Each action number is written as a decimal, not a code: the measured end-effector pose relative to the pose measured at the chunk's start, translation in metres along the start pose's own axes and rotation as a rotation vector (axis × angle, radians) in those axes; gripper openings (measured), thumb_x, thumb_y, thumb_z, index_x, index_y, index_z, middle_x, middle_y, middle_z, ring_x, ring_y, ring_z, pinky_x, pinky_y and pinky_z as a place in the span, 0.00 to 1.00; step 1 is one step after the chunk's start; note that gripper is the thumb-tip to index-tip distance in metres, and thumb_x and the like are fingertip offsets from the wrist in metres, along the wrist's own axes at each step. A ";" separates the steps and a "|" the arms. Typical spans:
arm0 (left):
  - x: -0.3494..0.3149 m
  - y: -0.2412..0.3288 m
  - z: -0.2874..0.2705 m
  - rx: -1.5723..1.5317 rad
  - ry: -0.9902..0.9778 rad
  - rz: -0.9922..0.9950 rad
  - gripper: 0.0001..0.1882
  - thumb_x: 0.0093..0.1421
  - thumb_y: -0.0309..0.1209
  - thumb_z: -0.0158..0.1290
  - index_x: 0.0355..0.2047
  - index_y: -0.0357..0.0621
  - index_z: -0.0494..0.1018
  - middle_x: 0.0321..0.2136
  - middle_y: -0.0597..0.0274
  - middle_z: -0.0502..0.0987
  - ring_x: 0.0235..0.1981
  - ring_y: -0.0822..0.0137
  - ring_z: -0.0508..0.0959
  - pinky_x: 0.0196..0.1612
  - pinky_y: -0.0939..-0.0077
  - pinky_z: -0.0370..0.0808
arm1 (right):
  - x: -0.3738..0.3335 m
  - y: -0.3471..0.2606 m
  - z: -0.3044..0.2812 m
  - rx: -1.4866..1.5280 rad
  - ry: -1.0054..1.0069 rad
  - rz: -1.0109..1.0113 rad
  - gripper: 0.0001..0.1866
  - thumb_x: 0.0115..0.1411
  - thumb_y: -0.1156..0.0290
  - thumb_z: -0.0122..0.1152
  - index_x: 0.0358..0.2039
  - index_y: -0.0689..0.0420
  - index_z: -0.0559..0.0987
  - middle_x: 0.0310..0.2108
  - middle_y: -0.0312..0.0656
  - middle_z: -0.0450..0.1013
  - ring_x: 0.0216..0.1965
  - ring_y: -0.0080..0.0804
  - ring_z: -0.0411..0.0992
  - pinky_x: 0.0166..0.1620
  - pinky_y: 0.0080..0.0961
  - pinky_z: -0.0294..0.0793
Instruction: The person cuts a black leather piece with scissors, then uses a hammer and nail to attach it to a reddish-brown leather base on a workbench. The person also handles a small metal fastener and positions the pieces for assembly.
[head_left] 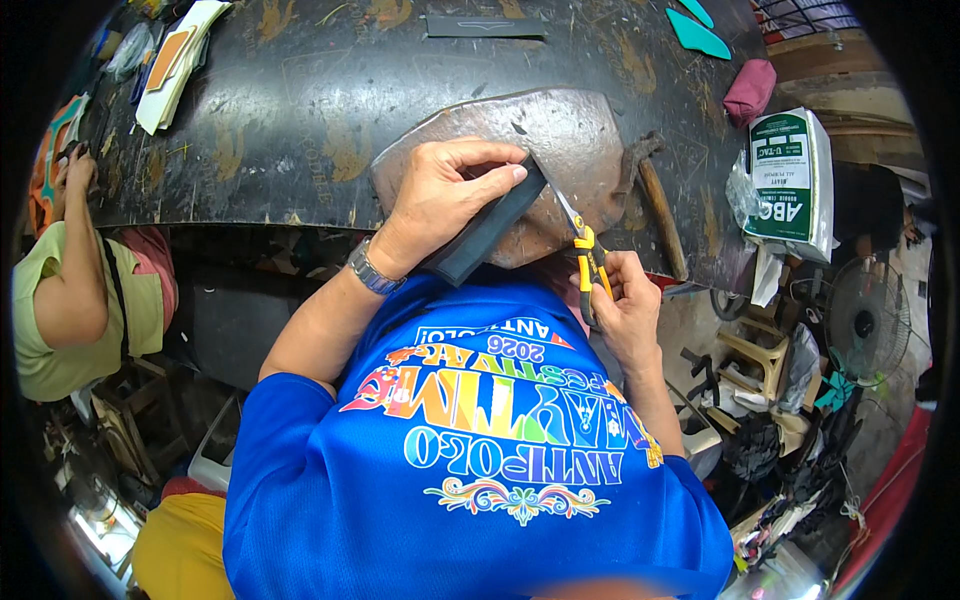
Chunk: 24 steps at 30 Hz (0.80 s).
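Note:
A long black strip of leather-like material (pixel 490 233) slants from the table's edge up toward a worn brown slab (pixel 570 125). Thumb and fingers of my left hand (pixel 437 200) are closed on its upper end, and a watch (pixel 373 268) is on that wrist. In my right hand (pixel 630 305) are scissors with yellow and black handles (pixel 588 255). Their blades point up and left, close to the strip's upper right edge; whether they touch it I cannot tell. Small dark scraps (pixel 519 128) lie on the slab.
A wooden-handled hammer (pixel 660 215) rests right of the slab. On the dark table (pixel 320 110) are a flat dark piece (pixel 485 27), card patterns (pixel 178 65), teal pieces (pixel 698 36), a pink pouch (pixel 750 92) and a green-and-white container (pixel 790 185). Another person's hand (pixel 76 178) is at left.

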<state>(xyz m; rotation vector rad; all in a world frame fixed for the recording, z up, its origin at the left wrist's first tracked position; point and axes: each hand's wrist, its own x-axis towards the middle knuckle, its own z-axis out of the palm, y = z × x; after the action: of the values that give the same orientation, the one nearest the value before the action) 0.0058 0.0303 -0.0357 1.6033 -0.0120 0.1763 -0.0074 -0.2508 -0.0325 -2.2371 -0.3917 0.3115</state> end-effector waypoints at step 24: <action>0.140 -0.008 -0.068 1.047 -0.051 0.334 0.17 0.59 0.42 0.60 0.42 0.45 0.82 0.42 0.54 0.80 0.46 0.52 0.79 0.49 0.58 0.75 | 0.013 -0.012 -0.018 0.213 0.311 0.022 0.10 0.53 0.84 0.61 0.36 0.62 0.75 0.24 0.34 0.75 0.24 0.15 0.70 0.27 0.15 0.69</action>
<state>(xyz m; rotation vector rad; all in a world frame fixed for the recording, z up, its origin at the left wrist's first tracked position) 0.1380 0.1125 -0.0244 2.6459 -0.2648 0.4493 0.0090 -0.2510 -0.0130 -2.0386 -0.1596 0.0123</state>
